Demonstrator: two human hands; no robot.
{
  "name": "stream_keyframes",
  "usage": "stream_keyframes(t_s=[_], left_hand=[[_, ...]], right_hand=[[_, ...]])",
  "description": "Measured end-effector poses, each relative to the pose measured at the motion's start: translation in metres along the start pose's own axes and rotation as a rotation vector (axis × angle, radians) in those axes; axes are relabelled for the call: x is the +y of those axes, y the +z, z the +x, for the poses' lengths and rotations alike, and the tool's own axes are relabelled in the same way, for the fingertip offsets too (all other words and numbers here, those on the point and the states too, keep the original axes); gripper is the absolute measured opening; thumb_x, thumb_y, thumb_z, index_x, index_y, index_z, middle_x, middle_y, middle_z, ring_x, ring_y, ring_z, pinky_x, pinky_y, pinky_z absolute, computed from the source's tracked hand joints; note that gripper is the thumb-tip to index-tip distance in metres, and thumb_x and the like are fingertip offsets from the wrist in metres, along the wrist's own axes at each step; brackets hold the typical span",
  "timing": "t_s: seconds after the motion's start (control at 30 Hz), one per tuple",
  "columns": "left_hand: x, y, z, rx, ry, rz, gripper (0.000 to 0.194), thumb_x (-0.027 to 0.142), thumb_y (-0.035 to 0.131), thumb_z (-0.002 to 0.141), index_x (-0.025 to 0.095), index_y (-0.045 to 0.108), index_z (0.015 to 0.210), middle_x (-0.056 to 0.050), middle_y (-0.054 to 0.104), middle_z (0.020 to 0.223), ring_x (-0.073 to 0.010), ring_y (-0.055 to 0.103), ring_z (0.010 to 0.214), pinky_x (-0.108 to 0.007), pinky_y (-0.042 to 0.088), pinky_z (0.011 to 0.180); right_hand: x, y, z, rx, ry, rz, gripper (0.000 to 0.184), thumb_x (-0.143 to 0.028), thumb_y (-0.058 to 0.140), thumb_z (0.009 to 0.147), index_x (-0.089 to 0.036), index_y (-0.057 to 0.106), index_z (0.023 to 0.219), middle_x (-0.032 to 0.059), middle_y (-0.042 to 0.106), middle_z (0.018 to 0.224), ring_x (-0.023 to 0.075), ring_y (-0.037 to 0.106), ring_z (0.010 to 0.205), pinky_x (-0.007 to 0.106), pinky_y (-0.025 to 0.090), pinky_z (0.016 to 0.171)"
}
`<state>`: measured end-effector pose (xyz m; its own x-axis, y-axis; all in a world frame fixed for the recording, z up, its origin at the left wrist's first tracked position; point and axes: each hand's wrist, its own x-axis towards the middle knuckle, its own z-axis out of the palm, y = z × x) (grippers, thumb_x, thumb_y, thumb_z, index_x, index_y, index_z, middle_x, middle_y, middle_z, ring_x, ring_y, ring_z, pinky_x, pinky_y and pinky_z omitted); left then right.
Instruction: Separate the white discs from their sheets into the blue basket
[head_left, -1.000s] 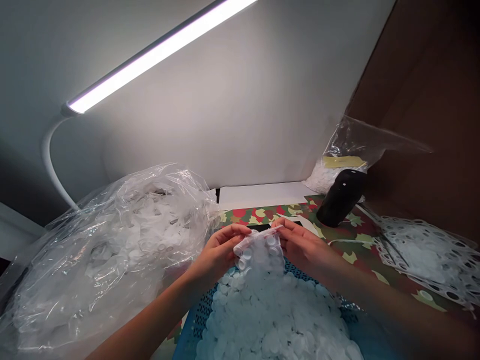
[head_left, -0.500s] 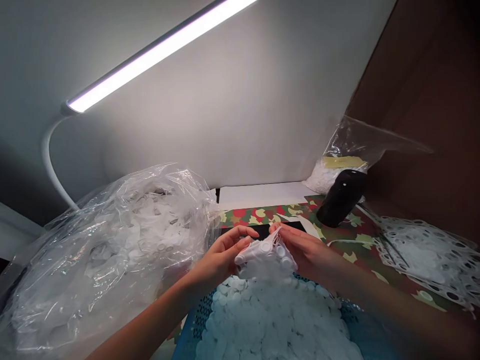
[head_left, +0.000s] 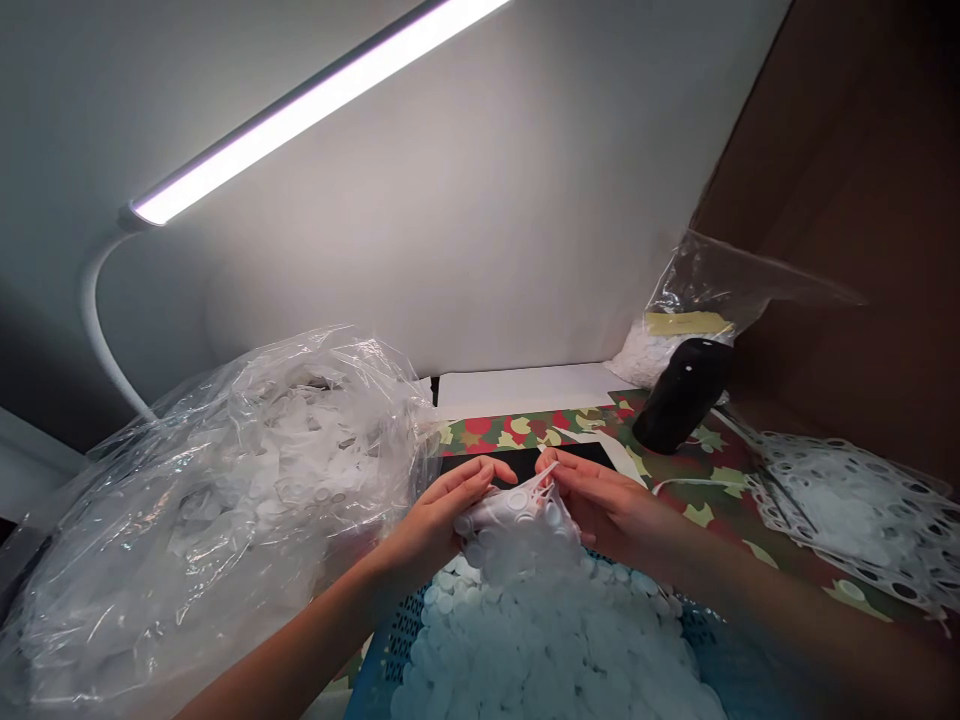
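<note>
Between my hands is a small clear plastic bag [head_left: 517,535] with white round pieces inside. My left hand [head_left: 450,510] is closed on the bag's left side. My right hand [head_left: 600,495] pinches the gathered top at the bag's right, where the plastic is drawn into creases. Directly beneath the bag, a blue perforated basket [head_left: 397,640] holds a large heap of small white discs [head_left: 555,650]. The bag hides the far part of the heap.
A big clear bag of white pieces [head_left: 300,470] bulges at the left under a lamp [head_left: 315,115]. To the right are a black cylindrical object [head_left: 682,395], a pile of white sheets with round holes [head_left: 862,510], and a bag of white material [head_left: 637,355] behind.
The bag's flat top edge, stretched between both hands a second ago, is now bunched toward my right fingers. The bag has tipped and shifted slightly left and down in the last half second.
</note>
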<state>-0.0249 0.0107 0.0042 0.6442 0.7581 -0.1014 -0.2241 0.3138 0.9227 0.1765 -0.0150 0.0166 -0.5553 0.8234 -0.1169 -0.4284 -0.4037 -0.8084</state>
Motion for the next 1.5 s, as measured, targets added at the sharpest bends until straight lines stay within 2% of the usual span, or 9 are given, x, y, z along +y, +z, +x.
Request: stream_keyframes(t_s=[0.2,0.4,0.5,0.67,0.8,0.9,1.1,1.5], left_hand=[[0.0007,0.0022,-0.0008,-0.033,0.03,0.064,0.025,0.044,0.053,0.085,0.019,0.051,0.082,0.005,0.039,0.06,-0.0051,0.032,0.045,-0.015,0.026,0.042],[0.0037,0.0031,0.0004,-0.043,-0.003,0.11,0.024,0.039,0.06,0.082,0.02,0.047,0.087,0.004,0.048,0.064,-0.0042,0.04,0.046,-0.014,0.03,0.043],[0.0057,0.0043,0.0,-0.029,-0.036,0.094,0.026,0.041,0.061,0.081,0.02,0.048,0.09,0.005,0.048,0.062,-0.0043,0.038,0.044,-0.014,0.028,0.041],[0.0041,0.0037,0.0005,0.051,0.002,0.046,0.028,0.046,0.055,0.083,0.018,0.055,0.085,0.004,0.045,0.059,-0.0058,0.04,0.046,-0.015,0.028,0.042],[0.0026,0.0025,0.0019,0.045,0.013,0.036,0.031,0.048,0.052,0.084,0.018,0.057,0.083,0.004,0.043,0.057,-0.0058,0.037,0.043,-0.016,0.026,0.041],[0.0023,0.0027,0.0019,0.041,0.01,0.048,0.028,0.046,0.057,0.081,0.018,0.056,0.083,0.004,0.046,0.06,-0.006,0.039,0.046,-0.016,0.027,0.042],[0.0,0.0023,0.0,-0.041,-0.028,0.107,0.026,0.039,0.063,0.079,0.017,0.054,0.09,0.003,0.05,0.064,-0.004,0.039,0.044,-0.015,0.025,0.041],[-0.0009,0.004,-0.0014,0.014,-0.012,0.16,0.026,0.042,0.062,0.08,0.019,0.054,0.088,0.003,0.051,0.065,-0.0055,0.04,0.048,-0.016,0.027,0.043]], right_hand=[[0.0007,0.0008,0.0019,-0.028,0.034,-0.011,0.018,-0.034,0.055,0.089,-0.018,0.051,0.082,-0.0018,0.045,0.071,0.0083,0.039,0.059,0.02,0.027,0.049],[0.0022,-0.0018,0.0023,0.039,0.021,-0.041,0.021,-0.037,0.061,0.084,-0.018,0.053,0.083,-0.001,0.047,0.076,0.0089,0.043,0.064,0.019,0.028,0.05],[0.0022,-0.0026,0.0027,0.039,0.02,-0.042,0.021,-0.037,0.061,0.084,-0.018,0.053,0.084,-0.0012,0.046,0.075,0.0088,0.042,0.063,0.019,0.028,0.05],[0.0022,-0.0031,0.003,0.02,0.022,-0.034,0.019,-0.036,0.059,0.086,-0.017,0.053,0.085,-0.0012,0.045,0.075,0.0083,0.042,0.063,0.019,0.029,0.05],[0.0027,-0.0038,0.0025,0.008,0.017,-0.029,0.017,-0.033,0.057,0.088,-0.017,0.053,0.085,-0.0011,0.045,0.074,0.008,0.042,0.062,0.018,0.029,0.05],[0.0028,-0.0043,0.0017,-0.003,0.023,-0.03,0.018,-0.034,0.057,0.087,-0.017,0.052,0.085,-0.0015,0.045,0.072,0.0076,0.041,0.059,0.019,0.027,0.049],[0.0006,-0.0018,-0.0005,-0.006,0.055,-0.033,0.016,-0.033,0.054,0.09,-0.018,0.05,0.086,-0.0033,0.041,0.067,0.0066,0.036,0.054,0.019,0.026,0.05],[-0.0004,-0.0006,-0.0011,0.001,0.085,-0.086,0.018,-0.036,0.058,0.086,-0.02,0.05,0.087,-0.0023,0.042,0.071,0.0077,0.037,0.058,0.017,0.032,0.054]])
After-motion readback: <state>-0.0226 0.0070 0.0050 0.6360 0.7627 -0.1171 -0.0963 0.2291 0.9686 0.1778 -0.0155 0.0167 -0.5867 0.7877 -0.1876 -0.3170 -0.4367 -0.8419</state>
